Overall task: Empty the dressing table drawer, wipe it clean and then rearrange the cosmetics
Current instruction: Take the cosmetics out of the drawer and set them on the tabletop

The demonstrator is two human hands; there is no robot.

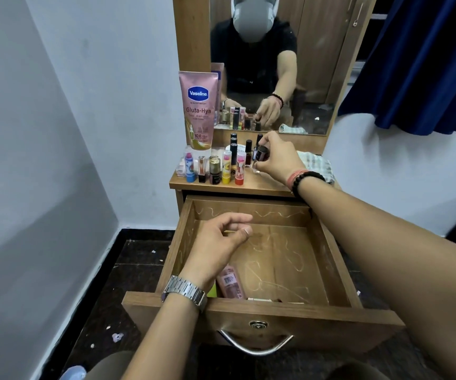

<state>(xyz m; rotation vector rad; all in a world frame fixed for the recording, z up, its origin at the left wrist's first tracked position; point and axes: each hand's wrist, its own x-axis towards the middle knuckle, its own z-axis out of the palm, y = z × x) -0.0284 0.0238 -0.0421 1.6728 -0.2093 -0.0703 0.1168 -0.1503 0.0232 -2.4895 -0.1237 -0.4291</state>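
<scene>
Soft, even indoor light, fairly bright, with no hard glare. The drawer floor shows faint sheen beyond the left hand's fingers. Wide-angle bending stretches walls and forearms toward the edges. Slightly soft overall; the mirror reflection looks hazy.

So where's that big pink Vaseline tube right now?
The Vaseline tube stands cap-down at the back left of the dressing table top, against the mirror frame, just behind the row of lip balms.
</scene>
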